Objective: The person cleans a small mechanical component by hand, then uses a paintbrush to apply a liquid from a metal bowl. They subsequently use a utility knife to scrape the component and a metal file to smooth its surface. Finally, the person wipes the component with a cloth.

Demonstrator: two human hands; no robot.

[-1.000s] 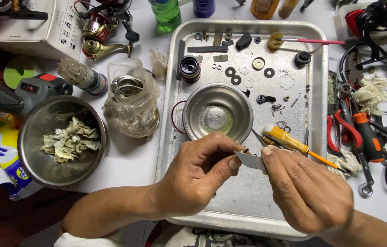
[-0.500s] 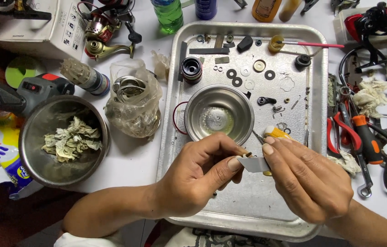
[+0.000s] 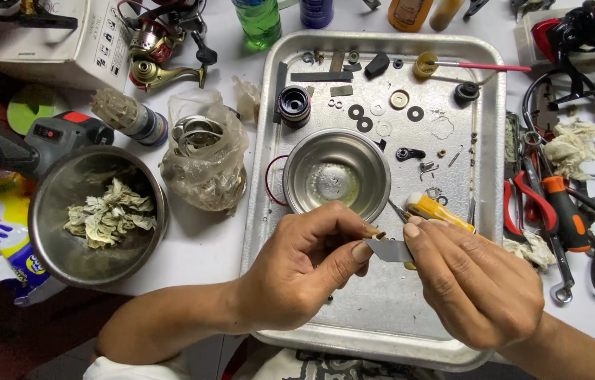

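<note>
Left hand [image 3: 297,274] and right hand [image 3: 473,281] both pinch a small flat grey metal piece [image 3: 389,249] over the metal tray [image 3: 382,331], near the steel bowl [image 3: 337,174]. Judged light, stiff, thin-edged; grip by edges.

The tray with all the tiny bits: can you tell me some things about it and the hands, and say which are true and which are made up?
1. Both hands hold a small flat grey metal piece between them. True: the left hand and the right hand pinch it over the metal tray.
2. The small steel bowl on the tray is full of crumpled paper. False: it looks nearly empty; the crumpled scraps lie in the big bowl off the tray.
3. A yellow-handled tool lies on the tray beside the small bowl. True.
4. The black washers sit on the table outside the tray. False: they lie on the tray.
5. The red-handled pliers lie right of the tray. True.
</note>
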